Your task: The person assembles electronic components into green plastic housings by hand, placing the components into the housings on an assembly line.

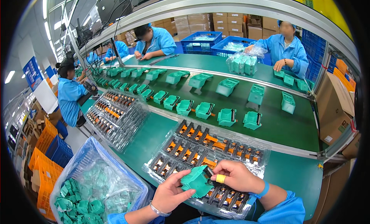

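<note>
One green housing (195, 182) in left grip (169, 193), right grip (239, 178) at its edge

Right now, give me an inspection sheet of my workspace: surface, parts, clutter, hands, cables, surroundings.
Surface: green bench beside a conveyor carrying green housings.
Job's things: held green housing, over a clear tray of black-and-orange parts.
Clutter: lined bin of loose green pieces, left; stacked trays.
Fingers: left fingers hold the housing; right fingers at its edge, grip unclear.
Cables: black cables hang upper left.
Surroundings: co-workers in blue, cardboard boxes.
</note>
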The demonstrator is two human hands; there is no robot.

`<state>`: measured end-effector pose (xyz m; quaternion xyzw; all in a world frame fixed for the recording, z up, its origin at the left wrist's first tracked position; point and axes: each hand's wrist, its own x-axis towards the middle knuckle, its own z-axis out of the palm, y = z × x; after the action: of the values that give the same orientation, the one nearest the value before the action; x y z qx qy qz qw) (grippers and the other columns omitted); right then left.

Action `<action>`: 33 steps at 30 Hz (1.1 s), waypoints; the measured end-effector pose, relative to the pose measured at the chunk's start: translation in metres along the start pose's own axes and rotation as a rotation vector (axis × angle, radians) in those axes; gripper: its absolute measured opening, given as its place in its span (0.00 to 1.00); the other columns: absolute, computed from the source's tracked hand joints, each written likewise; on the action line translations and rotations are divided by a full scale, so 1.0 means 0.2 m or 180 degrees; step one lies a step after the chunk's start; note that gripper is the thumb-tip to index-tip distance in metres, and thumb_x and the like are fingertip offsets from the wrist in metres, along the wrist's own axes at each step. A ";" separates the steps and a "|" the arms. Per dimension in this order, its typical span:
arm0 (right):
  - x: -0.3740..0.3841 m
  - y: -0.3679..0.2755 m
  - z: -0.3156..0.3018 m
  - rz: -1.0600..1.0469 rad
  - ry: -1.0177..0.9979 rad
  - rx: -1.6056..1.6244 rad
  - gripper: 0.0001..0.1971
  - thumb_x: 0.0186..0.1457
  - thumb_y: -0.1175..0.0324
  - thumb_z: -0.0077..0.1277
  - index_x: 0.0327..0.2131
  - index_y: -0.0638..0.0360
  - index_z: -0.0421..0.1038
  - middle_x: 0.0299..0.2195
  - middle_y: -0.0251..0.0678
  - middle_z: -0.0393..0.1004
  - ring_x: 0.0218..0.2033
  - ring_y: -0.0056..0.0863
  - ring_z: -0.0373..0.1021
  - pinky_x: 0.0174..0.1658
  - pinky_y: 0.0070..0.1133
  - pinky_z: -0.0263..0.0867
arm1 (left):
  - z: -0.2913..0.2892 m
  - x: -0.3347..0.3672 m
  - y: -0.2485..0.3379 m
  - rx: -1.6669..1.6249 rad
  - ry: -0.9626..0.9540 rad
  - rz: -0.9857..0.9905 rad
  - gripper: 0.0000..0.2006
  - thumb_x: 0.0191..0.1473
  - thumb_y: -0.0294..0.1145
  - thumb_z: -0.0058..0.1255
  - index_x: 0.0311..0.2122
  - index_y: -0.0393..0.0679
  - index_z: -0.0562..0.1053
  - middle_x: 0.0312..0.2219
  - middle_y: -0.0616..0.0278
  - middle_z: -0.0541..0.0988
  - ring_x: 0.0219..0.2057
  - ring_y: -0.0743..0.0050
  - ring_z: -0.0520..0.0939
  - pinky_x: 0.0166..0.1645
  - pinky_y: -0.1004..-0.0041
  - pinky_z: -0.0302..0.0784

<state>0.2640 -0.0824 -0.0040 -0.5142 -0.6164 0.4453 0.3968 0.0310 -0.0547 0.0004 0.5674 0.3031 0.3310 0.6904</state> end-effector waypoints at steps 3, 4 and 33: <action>0.00 0.02 0.00 -0.0121 -0.0025 0.0081 0.08 0.49 0.70 0.55 0.32 0.61 0.69 0.25 0.35 0.72 0.27 0.21 0.70 0.30 0.18 0.65 | 0.02 -0.01 0.00 -0.0044 0.0050 0.0085 0.27 0.46 0.15 0.52 0.54 0.33 0.59 0.45 0.57 0.65 0.48 0.67 0.71 0.50 0.69 0.73; 0.01 0.03 0.00 -0.0304 -0.0023 -0.0099 0.08 0.49 0.69 0.54 0.32 0.61 0.69 0.24 0.35 0.72 0.27 0.21 0.70 0.30 0.19 0.65 | 0.02 -0.01 0.00 -0.0022 0.0070 0.0130 0.27 0.46 0.15 0.52 0.53 0.33 0.59 0.45 0.57 0.64 0.47 0.67 0.71 0.50 0.68 0.73; -0.20 0.02 -0.60 -0.2480 0.1736 -0.3259 0.10 0.37 0.78 0.54 0.29 0.63 0.70 0.27 0.35 0.70 0.28 0.32 0.69 0.33 0.26 0.69 | -0.64 -0.55 0.16 0.2915 0.1426 0.0153 0.18 0.49 0.24 0.51 0.47 0.37 0.67 0.45 0.52 0.71 0.46 0.60 0.73 0.49 0.68 0.68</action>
<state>0.3840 -0.1043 0.0259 -0.4714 -0.7666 -0.2209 0.3760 -0.1405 -0.0630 0.0152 0.7337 0.5446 0.2935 0.2812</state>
